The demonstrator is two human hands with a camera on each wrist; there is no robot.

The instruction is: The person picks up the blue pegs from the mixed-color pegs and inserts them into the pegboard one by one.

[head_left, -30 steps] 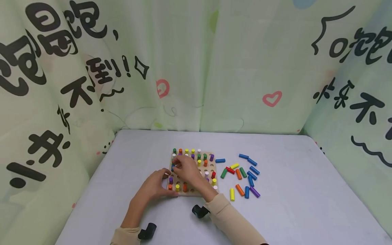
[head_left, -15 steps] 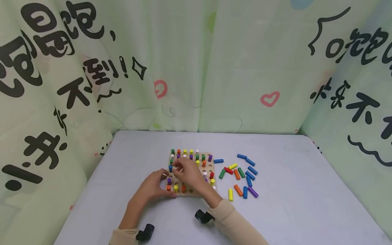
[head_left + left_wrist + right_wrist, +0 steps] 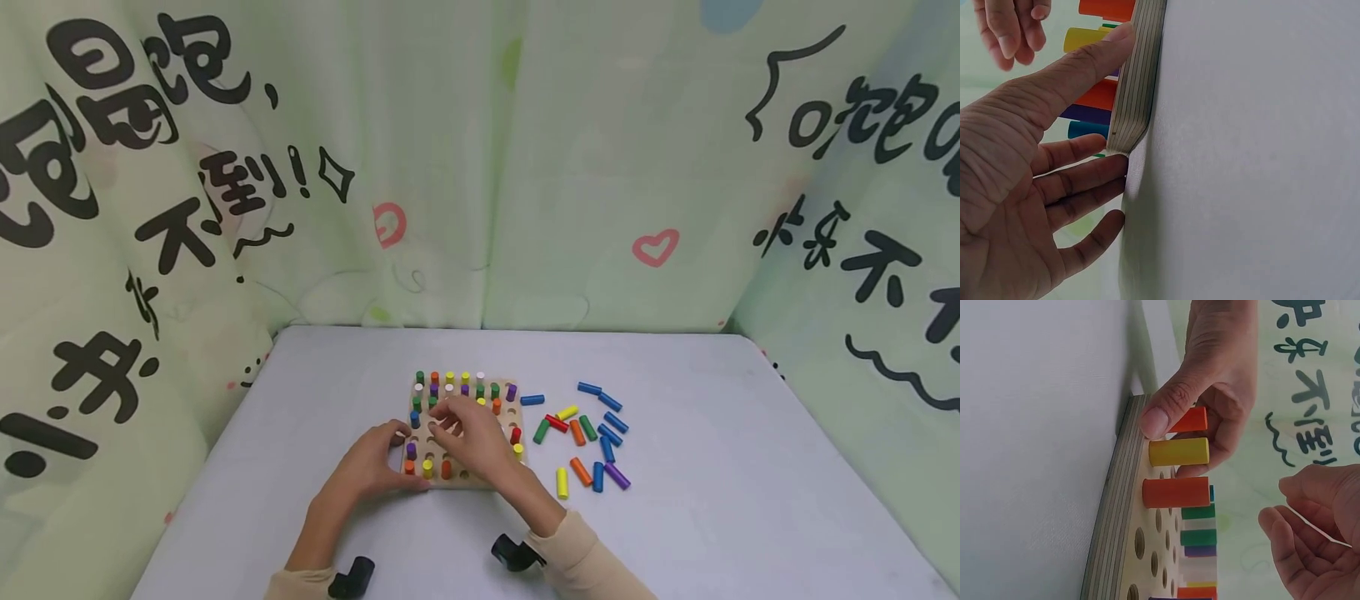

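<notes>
A wooden pegboard point(image 3: 474, 482) with several coloured pegs upright in its holes lies on the table. My left hand point(image 3: 367, 462) holds its near left corner; in the left wrist view the thumb rests on the board's layered edge point(image 3: 1138, 81) and the fingers are at the adjoining side. Above the middle of the board hovers my right hand point(image 3: 476, 437), fingers loosely bent. In the right wrist view a gap shows between its thumb and fingertips, with nothing held. A blue peg point(image 3: 415, 419) stands in the leftmost column. The right hand hides part of the board.
Loose pegs lie scattered right of the board, among them a purple peg point(image 3: 617, 476), a yellow peg point(image 3: 562, 483), a red peg point(image 3: 556, 423) and several blue ones. A white cloth point(image 3: 712, 467) covers the table. A printed curtain point(image 3: 420, 167) encloses the back and sides.
My right hand has come away from the blue peg at the board's left side and moved right, leaving the peg upright. The left hand stays at the corner. The head view has shifted slightly.
</notes>
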